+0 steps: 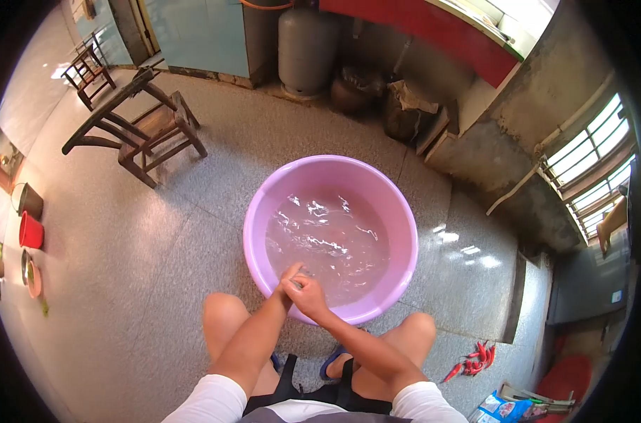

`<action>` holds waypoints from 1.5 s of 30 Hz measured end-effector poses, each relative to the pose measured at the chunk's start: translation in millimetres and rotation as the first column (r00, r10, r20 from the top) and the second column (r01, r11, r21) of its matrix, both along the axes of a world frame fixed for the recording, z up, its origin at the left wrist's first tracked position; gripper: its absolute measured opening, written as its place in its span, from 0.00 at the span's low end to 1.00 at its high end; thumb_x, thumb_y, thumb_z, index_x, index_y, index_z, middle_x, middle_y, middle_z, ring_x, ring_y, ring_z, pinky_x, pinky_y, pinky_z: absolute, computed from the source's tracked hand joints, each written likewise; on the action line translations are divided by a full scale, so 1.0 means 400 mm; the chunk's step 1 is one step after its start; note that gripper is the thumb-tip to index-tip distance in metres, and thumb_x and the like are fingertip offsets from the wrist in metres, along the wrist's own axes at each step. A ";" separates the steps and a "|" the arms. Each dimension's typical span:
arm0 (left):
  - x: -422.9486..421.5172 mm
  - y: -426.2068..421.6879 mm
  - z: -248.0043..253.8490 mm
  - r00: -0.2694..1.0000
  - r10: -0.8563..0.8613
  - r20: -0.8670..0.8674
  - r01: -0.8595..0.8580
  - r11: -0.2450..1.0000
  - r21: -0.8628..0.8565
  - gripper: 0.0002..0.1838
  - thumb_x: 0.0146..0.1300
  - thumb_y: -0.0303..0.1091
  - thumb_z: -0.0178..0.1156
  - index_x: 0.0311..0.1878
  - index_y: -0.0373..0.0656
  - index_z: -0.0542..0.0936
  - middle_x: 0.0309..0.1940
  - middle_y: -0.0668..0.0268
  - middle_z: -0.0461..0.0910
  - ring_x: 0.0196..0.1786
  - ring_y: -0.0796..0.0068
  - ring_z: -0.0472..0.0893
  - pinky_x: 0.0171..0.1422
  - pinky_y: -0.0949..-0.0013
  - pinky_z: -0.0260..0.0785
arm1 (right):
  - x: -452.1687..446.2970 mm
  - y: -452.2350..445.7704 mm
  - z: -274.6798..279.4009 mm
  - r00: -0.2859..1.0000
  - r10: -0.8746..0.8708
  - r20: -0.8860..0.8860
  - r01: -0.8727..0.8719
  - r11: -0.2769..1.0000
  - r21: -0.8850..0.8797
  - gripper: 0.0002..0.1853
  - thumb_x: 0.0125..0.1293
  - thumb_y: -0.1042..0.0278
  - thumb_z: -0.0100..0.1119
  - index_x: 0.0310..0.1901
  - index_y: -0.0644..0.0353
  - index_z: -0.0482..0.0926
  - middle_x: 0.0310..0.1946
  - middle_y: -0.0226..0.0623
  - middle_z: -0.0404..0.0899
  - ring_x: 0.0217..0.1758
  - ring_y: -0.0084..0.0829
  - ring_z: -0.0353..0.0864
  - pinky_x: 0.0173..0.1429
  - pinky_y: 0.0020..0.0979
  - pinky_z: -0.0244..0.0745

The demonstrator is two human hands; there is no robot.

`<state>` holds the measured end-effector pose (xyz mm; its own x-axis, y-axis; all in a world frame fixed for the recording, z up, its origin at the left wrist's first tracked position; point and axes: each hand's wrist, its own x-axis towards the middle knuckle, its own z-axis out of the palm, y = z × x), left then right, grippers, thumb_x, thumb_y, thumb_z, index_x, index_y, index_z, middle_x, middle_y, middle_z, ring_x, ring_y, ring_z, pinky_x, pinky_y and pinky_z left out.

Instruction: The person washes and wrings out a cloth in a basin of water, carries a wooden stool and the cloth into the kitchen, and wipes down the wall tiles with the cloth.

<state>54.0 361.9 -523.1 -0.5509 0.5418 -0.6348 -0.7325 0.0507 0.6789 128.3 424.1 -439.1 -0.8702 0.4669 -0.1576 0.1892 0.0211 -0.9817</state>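
Over the near rim of a large pink plastic basin (400,264), my two hands are close together and touching. My right hand (309,296) is closed around the wrist end or palm of my left hand, and which of these I cannot tell. The fingers of my left hand (291,272) look curled together. A small greyish patch shows between the hands, too small to name. Cloudy, rippling water (320,243) fills much of the basin, with bright glints on its surface.
A wooden chair (148,127) stands at the upper left. Red chili peppers (474,362) lie on the floor at right, near a blue-and-white packet (502,409). A gas cylinder (306,53) and a dark pot (353,90) stand under the counter. A red bucket (31,230) is far left.
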 end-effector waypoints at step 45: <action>-0.007 0.091 -0.062 0.914 -0.145 -0.379 0.080 0.980 -0.181 0.20 0.60 0.47 0.64 0.41 0.36 0.80 0.32 0.65 0.80 0.34 0.75 0.78 0.38 0.66 0.72 | 0.008 0.230 -0.307 0.934 -0.348 -0.075 0.321 0.732 0.601 0.09 0.56 0.66 0.63 0.34 0.59 0.75 0.35 0.43 0.76 0.42 0.45 0.75 0.46 0.40 0.72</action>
